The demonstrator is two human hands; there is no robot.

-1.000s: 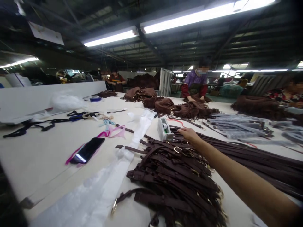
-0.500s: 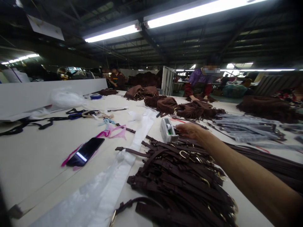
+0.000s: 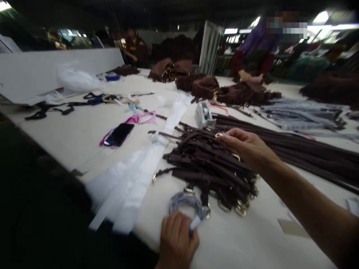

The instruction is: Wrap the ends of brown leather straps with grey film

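At the table's near edge my left hand (image 3: 178, 237) is closed on a coiled strap wrapped in greyish plastic (image 3: 182, 200). Gold rings on short dark tabs lie against the coil. My right hand (image 3: 244, 142) pinches a gold ring (image 3: 219, 135) between thumb and fingers, over the upper right of a pile of dark brown straps (image 3: 207, 153) with gold hardware. Just behind that hand stands a white tape dispenser (image 3: 204, 115). Left of the pile, strips of white wrapping (image 3: 143, 173) run across the table.
A phone (image 3: 119, 134) lies on pink ribbon at the left. Brown fringed bags (image 3: 204, 86) line the far side, where a person in purple (image 3: 254, 45) works. Plastic-wrapped straps (image 3: 303, 114) and long brown straps (image 3: 308, 149) lie at the right.
The view has tilted down. My left hand has come into view with the coiled strap. My right hand has drawn back from beside the tape dispenser and now pinches a ring.
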